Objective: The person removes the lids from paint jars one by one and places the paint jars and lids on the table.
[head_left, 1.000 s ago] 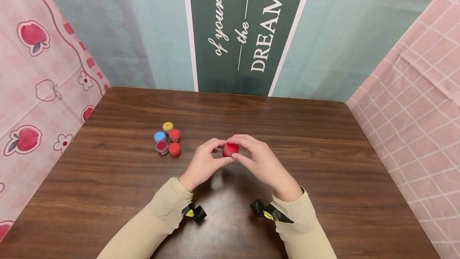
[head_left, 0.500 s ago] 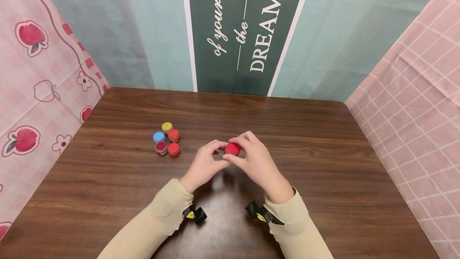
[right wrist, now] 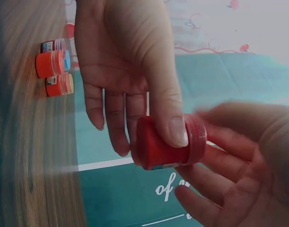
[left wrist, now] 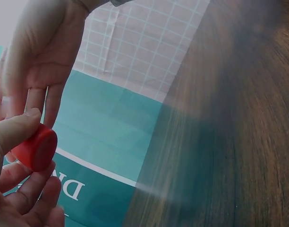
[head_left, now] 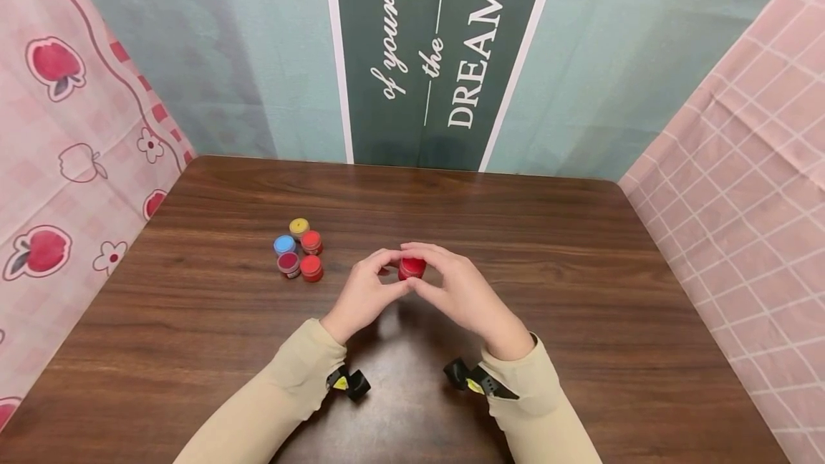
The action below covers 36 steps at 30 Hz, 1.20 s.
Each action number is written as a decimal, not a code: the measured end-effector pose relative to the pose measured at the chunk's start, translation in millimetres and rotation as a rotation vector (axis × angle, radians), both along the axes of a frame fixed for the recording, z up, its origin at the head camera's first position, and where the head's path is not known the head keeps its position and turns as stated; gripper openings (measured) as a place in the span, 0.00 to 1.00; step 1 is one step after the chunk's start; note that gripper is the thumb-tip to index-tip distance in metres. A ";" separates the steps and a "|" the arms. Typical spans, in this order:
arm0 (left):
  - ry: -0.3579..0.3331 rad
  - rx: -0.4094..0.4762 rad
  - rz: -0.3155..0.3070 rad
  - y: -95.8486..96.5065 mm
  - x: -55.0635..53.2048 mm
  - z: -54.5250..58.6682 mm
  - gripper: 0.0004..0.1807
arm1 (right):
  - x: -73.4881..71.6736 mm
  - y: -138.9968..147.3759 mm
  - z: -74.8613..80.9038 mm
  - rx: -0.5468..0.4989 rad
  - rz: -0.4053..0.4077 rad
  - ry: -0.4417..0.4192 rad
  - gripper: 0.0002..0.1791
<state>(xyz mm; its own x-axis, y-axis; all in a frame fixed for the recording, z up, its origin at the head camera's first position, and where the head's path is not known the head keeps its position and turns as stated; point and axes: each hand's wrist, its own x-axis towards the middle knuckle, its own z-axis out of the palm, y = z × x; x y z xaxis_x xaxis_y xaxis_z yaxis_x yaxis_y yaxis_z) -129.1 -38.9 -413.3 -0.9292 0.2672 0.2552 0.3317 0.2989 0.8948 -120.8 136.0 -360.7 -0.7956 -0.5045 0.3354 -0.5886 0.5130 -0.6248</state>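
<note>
Above the middle of the table, a small red paint jar (head_left: 411,270) is held between both hands. My left hand (head_left: 364,296) grips the jar's body, thumb on one side and fingers on the other. In the right wrist view the jar (right wrist: 158,142) lies on its side, with its ribbed lid (right wrist: 196,139) facing the right hand. My right hand (head_left: 465,297) has thumb and fingers around the lid end; its thumb is blurred there. The left wrist view shows the jar's smooth red base (left wrist: 44,150), and the lid is hidden behind the fingers.
Several small jars stand clustered to the left: yellow (head_left: 299,228), blue (head_left: 284,245), dark red (head_left: 288,264) and red (head_left: 312,268). The wooden table (head_left: 548,256) meets a green-and-teal cloth (head_left: 271,56) at the back, with pink cloths at both sides.
The left hand stays nearly in place with the jar. The right hand has shifted and turned back and forth around the lid end, its fingers now reaching over the top again.
</note>
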 end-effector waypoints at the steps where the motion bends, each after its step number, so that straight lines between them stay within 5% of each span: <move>1: -0.004 0.000 0.002 0.0 0.0 -0.3 0.19 | -0.2 -0.7 -0.5 -0.011 -0.014 0.000 0.20; 11: -0.012 0.035 -0.006 1.9 0.3 -1.1 0.18 | -0.3 -7.6 -8.3 0.112 -0.279 0.025 0.22; 15: -0.007 0.027 -0.006 2.1 -0.6 -1.0 0.18 | -0.9 -7.3 -7.5 0.105 -0.255 0.012 0.19; 21: -0.008 0.001 -0.010 0.6 -1.7 -0.8 0.19 | -2.3 -2.2 -2.9 0.102 -0.111 0.038 0.23; 29: 0.013 -0.030 -0.018 -1.3 -2.0 0.3 0.22 | -2.6 4.8 0.5 0.037 0.022 -0.054 0.21; 32: 0.012 -0.019 -0.022 -1.5 -1.6 0.4 0.20 | -2.9 0.2 -1.6 0.014 -0.026 -0.062 0.19; 36: -0.003 -0.003 -0.028 -1.0 -1.1 0.3 0.19 | -2.6 -7.4 -5.4 0.065 -0.187 -0.055 0.25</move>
<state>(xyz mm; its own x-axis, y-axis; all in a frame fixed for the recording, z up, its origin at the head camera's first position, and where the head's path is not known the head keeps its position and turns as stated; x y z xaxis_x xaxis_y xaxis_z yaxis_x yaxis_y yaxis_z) -130.1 -39.9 -413.0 -0.9223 0.2935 0.2516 0.3371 0.2921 0.8950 -123.4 128.5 -366.1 -0.8939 -0.3652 0.2599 -0.4447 0.6508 -0.6154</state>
